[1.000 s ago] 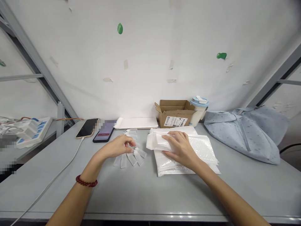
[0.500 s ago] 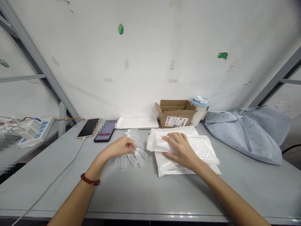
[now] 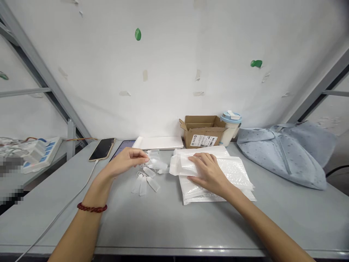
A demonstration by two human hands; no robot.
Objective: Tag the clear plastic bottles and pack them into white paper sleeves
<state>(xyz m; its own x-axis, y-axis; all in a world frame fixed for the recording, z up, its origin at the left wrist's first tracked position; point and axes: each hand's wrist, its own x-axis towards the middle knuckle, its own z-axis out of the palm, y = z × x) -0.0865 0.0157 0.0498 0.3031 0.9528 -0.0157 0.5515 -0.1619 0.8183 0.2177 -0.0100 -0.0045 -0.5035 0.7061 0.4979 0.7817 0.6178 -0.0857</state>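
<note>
My left hand is closed in a pinch over a cluster of small translucent plastic tags with thin string loops. A few tags trail to the right from its fingertips. More of them lie on the table just below. My right hand grips the top white bubble mailer near its left end, thumb below and fingers above. The mailer's flap end points left toward the tags. Beneath it lie other bubble mailers in a loose stack.
Along the wall stand an open cardboard box, a lidded cup and a flat white packet. A charging phone and a second phone lie at left. A light blue patterned bag sits at right.
My left hand has moved up and left, drawing some tags with it away from the others. It now covers much of the second phone. My right hand stays on the mailer.
</note>
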